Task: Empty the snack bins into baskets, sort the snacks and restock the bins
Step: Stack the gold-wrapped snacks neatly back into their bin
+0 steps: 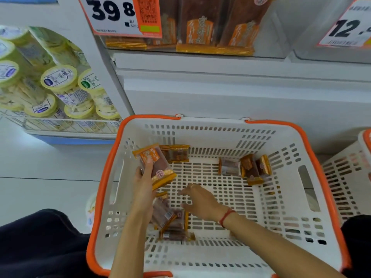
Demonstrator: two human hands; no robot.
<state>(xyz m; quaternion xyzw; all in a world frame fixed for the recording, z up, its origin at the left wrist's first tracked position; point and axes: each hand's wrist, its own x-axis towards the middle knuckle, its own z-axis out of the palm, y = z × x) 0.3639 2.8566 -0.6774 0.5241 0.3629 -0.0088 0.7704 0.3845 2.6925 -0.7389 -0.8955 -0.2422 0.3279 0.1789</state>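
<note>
1. One white basket (pixel 313 149) with an orange rim is sitting in the middle, and the edge of a second basket (pixel 349 167) is showing at the right: two in all.
2. Two hands are reaching into the basket, the left hand (pixel 143 183) and the right hand (pixel 200 201).
3. One snack pack (pixel 158 167) is lying in the left hand.
4. One pack (pixel 175 153) is leaning at the back wall.
5. Three packs (pixel 246 167) are sitting together at the back right.
6. A pile of packs (pixel 170 219) is lying under the arms, perhaps four; overlap is blurring the count.
7. Two price signs are hanging above, one (pixel 112 15) left, one (pixel 349 27) right.
8. About ten yellow-lidded tubs (pixel 60 77) are stacking on the left rack.
</note>
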